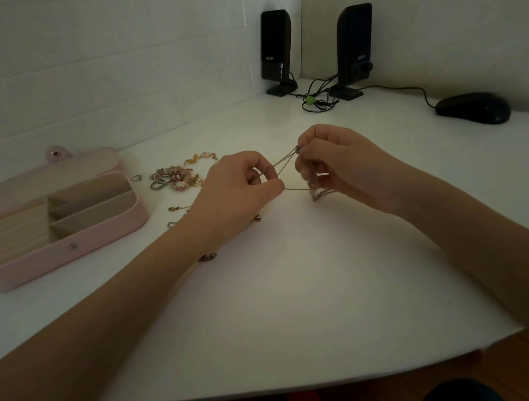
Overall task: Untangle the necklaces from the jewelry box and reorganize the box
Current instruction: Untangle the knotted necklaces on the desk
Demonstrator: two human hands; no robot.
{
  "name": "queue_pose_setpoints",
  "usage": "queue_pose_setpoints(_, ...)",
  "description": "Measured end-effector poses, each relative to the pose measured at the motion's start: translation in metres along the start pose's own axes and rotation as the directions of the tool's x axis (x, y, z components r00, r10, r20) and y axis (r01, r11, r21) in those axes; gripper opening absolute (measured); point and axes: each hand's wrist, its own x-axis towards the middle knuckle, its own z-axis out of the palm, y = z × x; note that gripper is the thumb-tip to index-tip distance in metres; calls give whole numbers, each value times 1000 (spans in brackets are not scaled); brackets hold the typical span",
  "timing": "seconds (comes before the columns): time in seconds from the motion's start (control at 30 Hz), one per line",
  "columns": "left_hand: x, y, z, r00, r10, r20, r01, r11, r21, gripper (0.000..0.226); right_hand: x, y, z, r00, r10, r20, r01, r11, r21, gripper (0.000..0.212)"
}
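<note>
Hands work above the middle of a white table. Left hand has fingers curled, thumb and forefinger pinching thin necklace chains. Right hand pinches the same chains at its fingertips, held a little higher. Two or three fine strands run taut between the hands, rising toward the right; how many exactly, cannot tell. A further strand sags lower between the hands and ends near a small loop or pendant under the right hand.

Pink jewelry box sits open at the left of the table, lid folded back. Inside: ring rolls on the left, three divided compartments on the right, all showing bare lining.

Heap of bracelets and rings lies on the table between box and left hand. A single ring lies just beside the box. Small gold pieces lie scattered near the left forearm; one charm lies close to that arm's edge.

Far corner: two black speakers with tangled cable, a black mouse to the right.
</note>
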Motion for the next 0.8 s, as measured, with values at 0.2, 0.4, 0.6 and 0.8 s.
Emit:
queue_pose_setpoints(0.2,2,-2,0,998,-55,-28,55,998,-29,16,0,1,-3,999,21,36,-21,1000,-4,12)
queue_pose_setpoints(0.4,1,0,-2,999,-23,-39,24,1000,7,12,1,3,-4,999,11,42,-7,997,-76,10)
queue_pose_setpoints(0.6,2,-2,-2,995,-13,-101,13,1000,-7,17,1,4,-5,999,-10,31,14,990,-139,15)
queue_pose_setpoints(0.8,0,5,-1,999,5,-53,-10,995,-99,17,1,5,-5,997,-60,49,67,988,-141,8)
